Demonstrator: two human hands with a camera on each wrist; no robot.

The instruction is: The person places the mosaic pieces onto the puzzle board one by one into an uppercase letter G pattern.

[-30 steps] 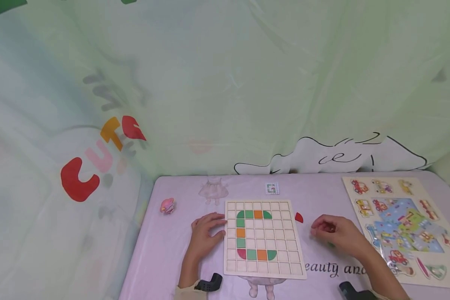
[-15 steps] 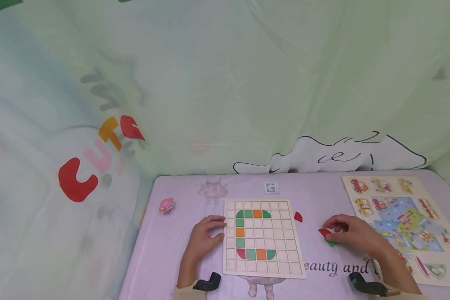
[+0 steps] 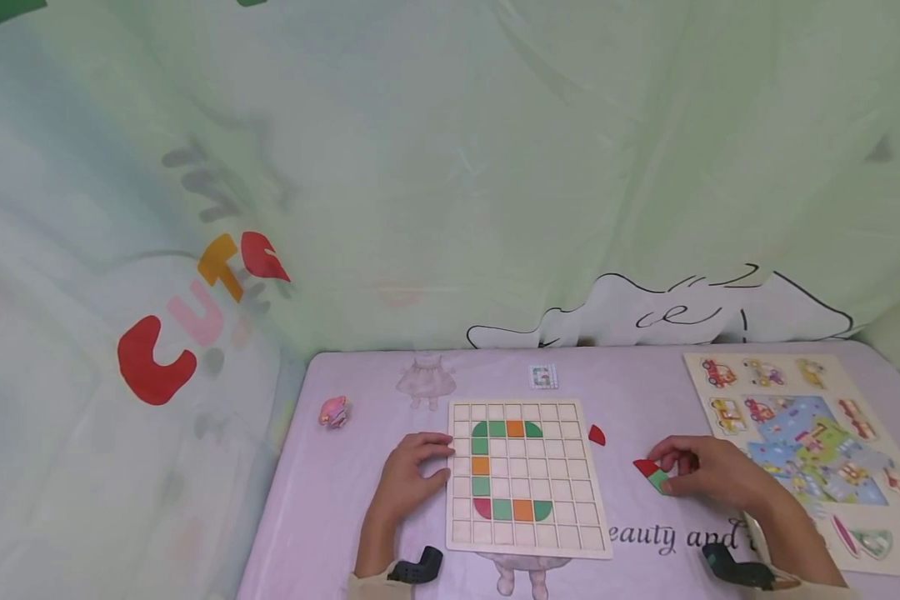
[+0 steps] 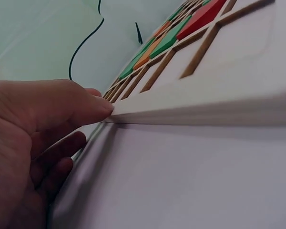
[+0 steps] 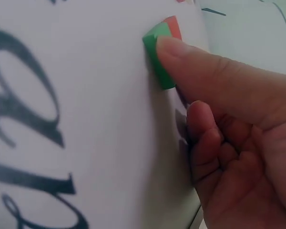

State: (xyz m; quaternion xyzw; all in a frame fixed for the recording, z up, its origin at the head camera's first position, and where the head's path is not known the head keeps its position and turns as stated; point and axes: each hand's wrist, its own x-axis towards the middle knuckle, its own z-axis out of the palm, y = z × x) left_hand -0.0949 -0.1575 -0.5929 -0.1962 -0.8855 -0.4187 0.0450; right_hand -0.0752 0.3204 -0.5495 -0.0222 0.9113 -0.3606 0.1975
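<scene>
A wooden grid board (image 3: 536, 468) lies on the table, with green, orange and red tiles set in a C shape. My left hand (image 3: 411, 473) touches the board's left edge with its fingertips, the thumb spread from the fingers. To the right of the board, my right hand (image 3: 712, 473) pinches a green tile (image 5: 159, 62), its thumb on the tile and the other fingers curled behind. A red tile (image 3: 645, 467) lies against the green one, partly hidden behind it in the right wrist view. Another red quarter-round tile (image 3: 597, 435) lies beside the board's right edge.
A small pattern card (image 3: 543, 377) lies behind the board. At the left is a pink figurine (image 3: 334, 412). A picture puzzle board (image 3: 780, 417) with vehicle pieces takes up the table's right side. Curtains stand behind and to the left of the table.
My right hand has moved slightly to the right and uncovered the red and green tiles, which now show at its fingertips. My left hand stays at the board's edge.
</scene>
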